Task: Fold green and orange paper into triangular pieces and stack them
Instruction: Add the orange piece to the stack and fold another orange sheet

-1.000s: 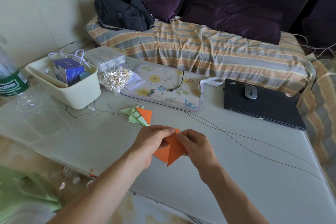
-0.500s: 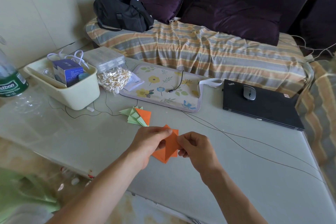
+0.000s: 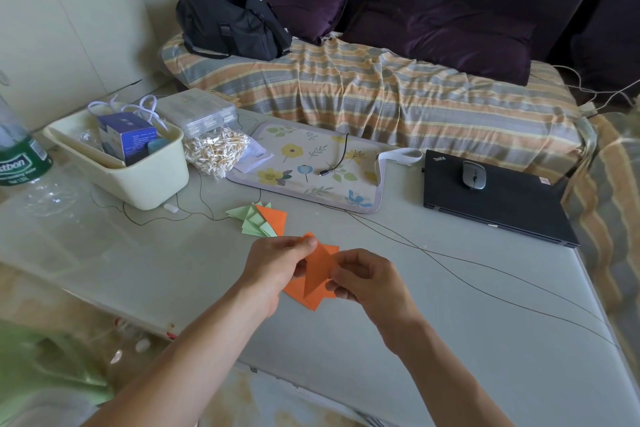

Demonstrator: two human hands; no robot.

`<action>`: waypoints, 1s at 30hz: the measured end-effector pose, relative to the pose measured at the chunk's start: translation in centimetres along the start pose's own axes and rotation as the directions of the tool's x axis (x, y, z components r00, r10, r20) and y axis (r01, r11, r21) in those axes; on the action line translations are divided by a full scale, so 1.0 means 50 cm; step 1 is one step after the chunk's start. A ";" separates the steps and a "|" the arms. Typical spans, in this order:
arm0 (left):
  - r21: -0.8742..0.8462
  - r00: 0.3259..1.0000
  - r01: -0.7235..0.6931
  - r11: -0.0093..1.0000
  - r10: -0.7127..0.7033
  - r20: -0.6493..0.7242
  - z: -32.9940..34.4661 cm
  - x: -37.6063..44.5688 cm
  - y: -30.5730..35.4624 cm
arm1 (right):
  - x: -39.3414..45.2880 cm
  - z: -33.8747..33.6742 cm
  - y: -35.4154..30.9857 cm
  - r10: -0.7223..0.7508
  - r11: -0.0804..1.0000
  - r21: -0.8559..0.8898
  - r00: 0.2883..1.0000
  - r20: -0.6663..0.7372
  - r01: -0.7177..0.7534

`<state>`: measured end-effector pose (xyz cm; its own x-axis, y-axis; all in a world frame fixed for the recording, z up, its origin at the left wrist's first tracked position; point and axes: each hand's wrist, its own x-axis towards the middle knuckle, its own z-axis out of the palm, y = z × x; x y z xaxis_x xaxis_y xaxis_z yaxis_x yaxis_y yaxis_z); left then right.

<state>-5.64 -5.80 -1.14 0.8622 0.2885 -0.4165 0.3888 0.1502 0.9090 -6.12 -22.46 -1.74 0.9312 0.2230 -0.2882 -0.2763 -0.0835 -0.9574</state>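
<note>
An orange paper point(image 3: 317, 274), partly folded into pointed flaps, hangs just above the grey table point(image 3: 450, 322) near its front edge. My left hand point(image 3: 277, 263) pinches its upper left corner between thumb and fingers. My right hand point(image 3: 367, 277) grips its right side. Behind my hands lies a small pile of folded pieces point(image 3: 259, 220), several pale green triangles with one orange triangle on the right of them.
A cream tub point(image 3: 138, 170) holding a blue box stands at the left, with a bag of cotton swabs point(image 3: 216, 149) beside it. A floral mat point(image 3: 311, 166) and closed black laptop point(image 3: 495, 198) with a mouse lie behind. Thin cables cross the table.
The orange paper has turned slightly in my hands and its flaps have spread a little. My hands stay in the same place above the table.
</note>
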 end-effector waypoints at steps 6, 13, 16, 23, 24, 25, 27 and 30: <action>0.023 0.998 0.046 0.999 -0.047 0.038 -0.002 0.009 -0.007 | -0.007 0.006 -0.014 -0.108 0.994 -0.005 0.991 0.078 0.108; -0.025 0.996 0.084 0.996 -0.083 0.027 -0.002 0.012 -0.008 | -0.010 0.008 -0.015 -0.094 0.995 0.022 0.992 0.080 0.093; -0.016 0.997 0.076 0.997 -0.075 0.031 -0.001 0.010 -0.007 | -0.010 0.007 -0.014 -0.108 0.994 0.009 0.990 0.093 0.108; 0.005 1.000 0.011 1.000 -0.011 0.029 -0.004 0.006 -0.005 | -0.003 0.008 -0.006 -0.122 0.993 0.017 0.989 0.083 0.121; 0.003 1.000 -0.002 1.000 0.002 0.021 -0.004 0.006 -0.005 | -0.003 0.008 -0.005 -0.113 0.994 0.023 0.990 0.082 0.111; 0.006 1.000 -0.017 1.000 0.017 0.013 -0.004 0.006 -0.006 | -0.003 0.007 -0.005 -0.102 0.995 0.023 0.992 0.075 0.100; 0.025 0.999 -0.048 0.999 0.048 0.003 -0.003 0.005 -0.007 | -0.004 0.007 -0.006 -0.086 0.996 0.026 0.995 0.054 0.085; 0.075 0.996 -0.090 0.993 0.088 0.027 0.002 -0.002 -0.004 | -0.002 0.006 -0.003 -0.040 0.996 0.083 0.999 -0.015 0.041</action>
<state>-5.78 -5.95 -1.29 0.9014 0.2752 -0.3342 0.3331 0.0523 0.9415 -6.25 -22.17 -1.57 0.9448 0.2119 -0.2498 -0.2569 0.0063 -0.9664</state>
